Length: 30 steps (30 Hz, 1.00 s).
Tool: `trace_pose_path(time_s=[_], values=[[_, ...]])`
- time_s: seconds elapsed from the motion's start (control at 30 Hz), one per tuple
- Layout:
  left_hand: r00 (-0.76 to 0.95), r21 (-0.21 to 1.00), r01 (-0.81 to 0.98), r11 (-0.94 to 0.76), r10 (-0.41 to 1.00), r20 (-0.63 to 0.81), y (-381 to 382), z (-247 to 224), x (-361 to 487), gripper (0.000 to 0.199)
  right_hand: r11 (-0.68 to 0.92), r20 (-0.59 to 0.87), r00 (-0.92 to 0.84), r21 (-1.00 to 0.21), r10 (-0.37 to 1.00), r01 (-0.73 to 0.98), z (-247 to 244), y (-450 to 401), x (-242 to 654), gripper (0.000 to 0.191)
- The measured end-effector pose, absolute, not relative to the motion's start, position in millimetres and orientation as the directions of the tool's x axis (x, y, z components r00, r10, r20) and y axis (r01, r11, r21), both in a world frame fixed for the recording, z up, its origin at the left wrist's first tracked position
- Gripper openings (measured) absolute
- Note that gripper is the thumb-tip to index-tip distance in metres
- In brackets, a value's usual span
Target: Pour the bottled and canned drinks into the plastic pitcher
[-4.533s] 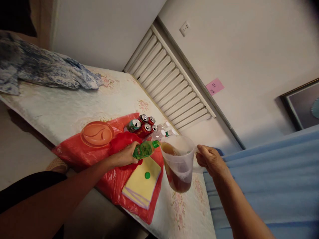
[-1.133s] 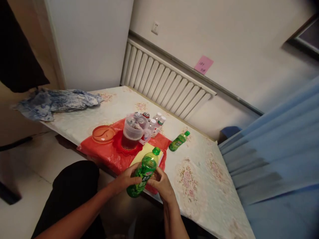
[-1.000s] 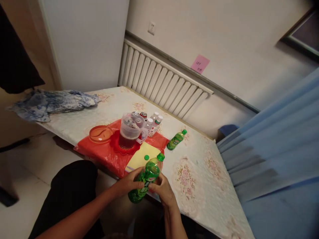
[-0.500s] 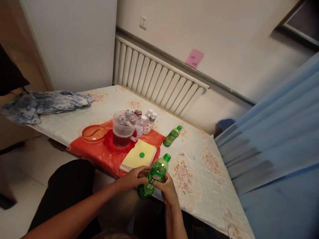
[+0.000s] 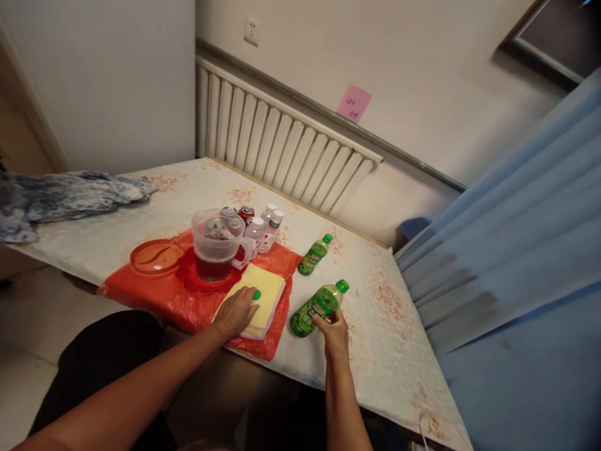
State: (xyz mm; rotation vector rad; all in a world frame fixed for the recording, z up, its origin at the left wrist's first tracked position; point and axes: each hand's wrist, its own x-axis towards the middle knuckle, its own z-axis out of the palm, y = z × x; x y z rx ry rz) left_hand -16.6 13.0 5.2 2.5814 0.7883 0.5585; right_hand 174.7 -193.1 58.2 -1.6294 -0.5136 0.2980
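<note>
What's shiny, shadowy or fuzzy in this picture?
Head view: pale glints on the red plastic sheet; head view: dark, shadow-like patches on the blue curtain; head view: the green bottle in the right hand has a clear outline, but its smaller lettering is too fuzzy to read.

1) Radiator (image 5: 282, 138) runs low along the wall (image 5: 408, 69)
2) Socket (image 5: 251, 31) sits above it
3) Pink note (image 5: 354, 104) bears handwriting
4) Framed picture (image 5: 561, 39) hangs upper right
5) Curtain (image 5: 502, 250) hangs down the right side
6) Crumpled cloth (image 5: 84, 197) lies at the left end of the table (image 5: 399, 357)
</note>
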Motion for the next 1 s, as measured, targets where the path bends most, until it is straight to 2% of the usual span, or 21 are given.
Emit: trace_pose_path(time_s=[0.4, 0.57, 1.0], values=[[0.747, 0.380, 0.502, -0.777, 0.610, 0.262, 15.4, -3.1, -8.5, 0.034, -0.139, 0.216, 0.931, -0.954, 0.294, 0.266, 64.0, -162.1, 243.5, 0.043], [0.745, 0.402, 0.494, -0.771, 0.613, 0.261, 16.3, -5.1, -8.7, 0.031, -0.167, 0.261, 0.931, -0.937, 0.255, 0.308, 52.7, -138.6, 272.2, 0.047], [0.748, 0.373, 0.498, -0.783, 0.605, 0.272, 17.9, -11.5, -8.8, 0.031, -0.230, 0.341, 0.919, -0.895, 0.199, 0.382, 28.4, -94.1, 320.9, 0.051]])
